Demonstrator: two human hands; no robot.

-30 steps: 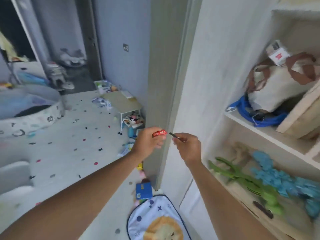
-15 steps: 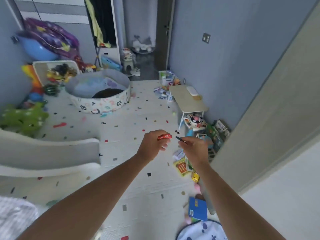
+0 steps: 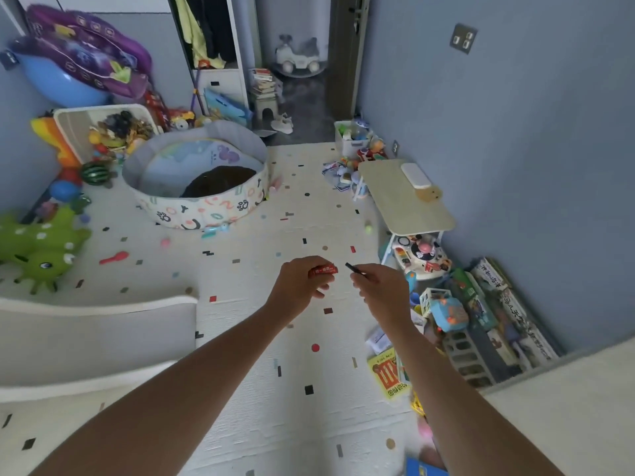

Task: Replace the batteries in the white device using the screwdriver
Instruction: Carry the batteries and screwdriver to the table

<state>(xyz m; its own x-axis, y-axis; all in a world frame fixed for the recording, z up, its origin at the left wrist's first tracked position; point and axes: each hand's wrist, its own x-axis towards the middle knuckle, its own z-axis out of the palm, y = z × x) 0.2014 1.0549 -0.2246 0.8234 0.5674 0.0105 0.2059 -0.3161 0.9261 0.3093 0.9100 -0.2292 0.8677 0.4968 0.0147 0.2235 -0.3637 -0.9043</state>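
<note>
**Batteries and screwdriver carried toward the low desk**

The white device (image 3: 415, 175), a rounded slab, lies flat on the far end of the small cream desk (image 3: 405, 214) against the blue wall, well apart from both hands; just beside it on the desk sits a small tan object, too blurred to name. The left hand (image 3: 299, 282) holds a red pack (image 3: 323, 270), which I take to be the new batteries; its fingers (image 3: 321, 291) are curled round the pack, the thumb side hidden. The right hand (image 3: 379, 286) pinches the thin dark screwdriver (image 3: 354, 268) between curled fingers, the shaft pointing up and left toward the red pack, tip and pack near but apart. Both arms reach forward over the speckled floor mat (image 3: 261, 355); nothing rests on anything.

Step in hand, as I judge it: supplies gathered, device not yet reached; no screw touched, no cover opened. The next move calls for closing on the desk, setting the pack down to free the left hand, turning the device over to find the battery cover, and seating the small tip squarely in the screw; which face carries the cover cannot be told from here.

Round about: a toy activity board (image 3: 421, 255) under the desk; books (image 3: 508, 317) and boxes along the wall; a round fabric play pit (image 3: 197, 180) farther off; a green dinosaur toy (image 3: 37, 245) at the left; an open doorway beyond.
</note>
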